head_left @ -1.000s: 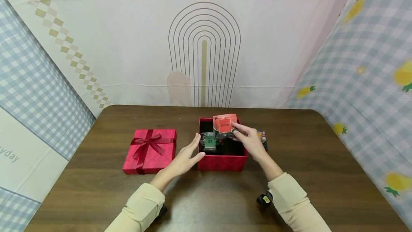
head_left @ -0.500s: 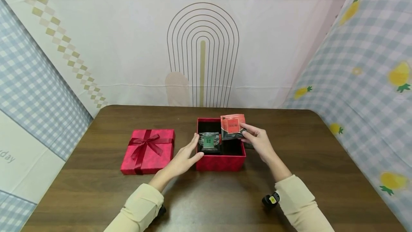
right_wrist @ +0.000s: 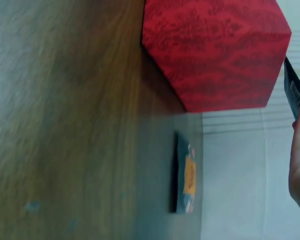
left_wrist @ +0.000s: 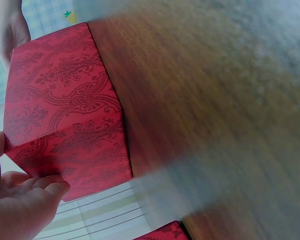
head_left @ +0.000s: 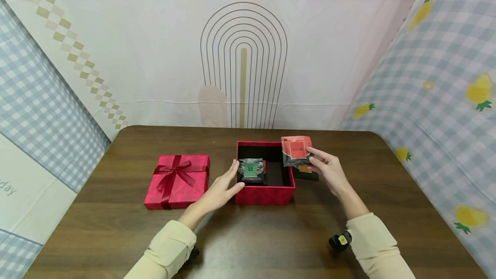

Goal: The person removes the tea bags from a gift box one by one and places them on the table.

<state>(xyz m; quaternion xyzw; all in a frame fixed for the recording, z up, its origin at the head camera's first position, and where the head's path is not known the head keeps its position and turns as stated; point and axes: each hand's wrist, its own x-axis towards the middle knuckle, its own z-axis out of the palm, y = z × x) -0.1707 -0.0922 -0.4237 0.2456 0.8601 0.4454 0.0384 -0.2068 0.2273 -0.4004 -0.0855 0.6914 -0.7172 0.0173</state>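
My right hand (head_left: 328, 171) pinches the right edge of a red-and-black sachet (head_left: 296, 151) above the right wall of a red patterned gift box (head_left: 265, 196). In the right wrist view, the sachet (right_wrist: 294, 90) shows its dark back beside the box. A black sachet with a green label (head_left: 250, 169) lies in the left part of the open box. A sliver of red shows at its right edge. My left hand (head_left: 221, 187) rests on the box's left side, fingers fairly straight and thumb by the front corner. In the left wrist view, its fingers (left_wrist: 45, 187) touch the box wall.
Left of the box lies the red lid (head_left: 178, 182) with a dark red ribbon bow. A black sachet with an orange label (head_left: 306, 173) lies on the wooden table (head_left: 248, 236) just right of the box, partly behind the held sachet.
My right hand has carried the red-and-black sachet rightward, from over the box's middle to its right wall. The box floor now shows. My left hand has stayed at the box's left side.
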